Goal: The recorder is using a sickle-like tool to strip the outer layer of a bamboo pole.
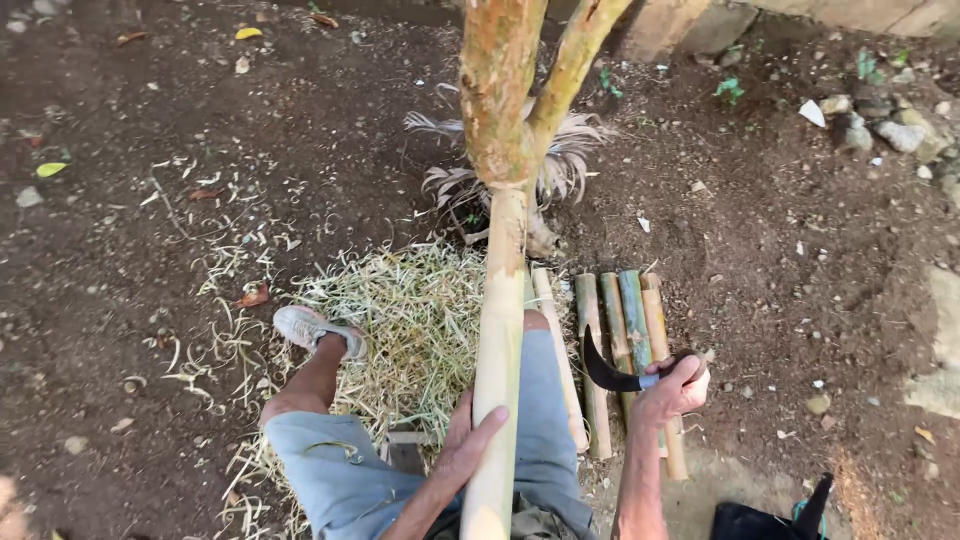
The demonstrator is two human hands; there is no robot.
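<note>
Bamboo pole (pixel 498 370) between left hand (pixel 468 440), sickle (pixel 606 372).

The bamboo pole (pixel 500 340) under the left hand (pixel 466 440) looked peeled, pale yellow and smooth with a faint sheen, while the tree trunk (pixel 497 90) it leaned on was mottled orange-green bark, rough and matt. The right hand (pixel 676 388) gripped a curved knife (pixel 606 372) whose dark metal blade looked dull rather than shiny, beside cut bamboo pieces (pixel 625 330) with green and tan skins. Thin dry shavings (pixel 410 320) lay fibrous and straw-like on crumbly, matt brown soil (pixel 150 280), and the shorts (pixel 340 470) were soft faded blue cloth.
</note>
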